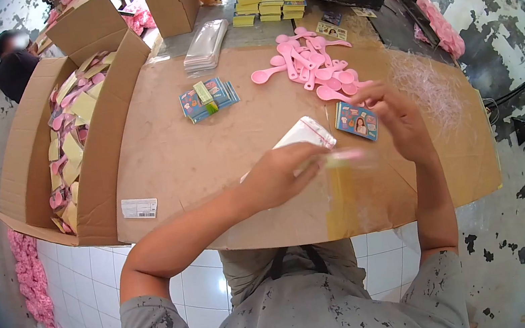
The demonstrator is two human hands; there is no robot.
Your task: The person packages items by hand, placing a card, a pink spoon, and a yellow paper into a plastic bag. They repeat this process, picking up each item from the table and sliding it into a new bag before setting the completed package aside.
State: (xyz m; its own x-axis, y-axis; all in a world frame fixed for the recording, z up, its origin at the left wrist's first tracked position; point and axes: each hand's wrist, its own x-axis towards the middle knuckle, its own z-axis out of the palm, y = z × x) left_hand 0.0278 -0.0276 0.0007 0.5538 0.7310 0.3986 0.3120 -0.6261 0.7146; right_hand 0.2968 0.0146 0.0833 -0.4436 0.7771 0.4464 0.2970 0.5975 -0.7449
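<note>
My left hand point(291, 172) is closed on a motion-smeared small plastic packet point(347, 159) with something pink and yellowish in it. Under that hand lies a stack of plastic bags point(304, 133) with a red line along one end. My right hand point(398, 120), fingers bent and apart, hovers at the right of a stack of blue printed cards point(357, 123). Its fingertips reach the near edge of a heap of pink plastic spoons point(315, 64); whether they touch a spoon I cannot tell.
A tall carton point(88, 156) of filled packets stands at left. Banded blue cards point(209, 99), more clear bags point(206, 47) and a white label point(139, 208) lie on the cardboard tabletop point(186, 155). Yellow-edged card stacks point(268, 0) sit behind, plastic shreds point(428, 91) at right. Another person point(17, 68) is far left.
</note>
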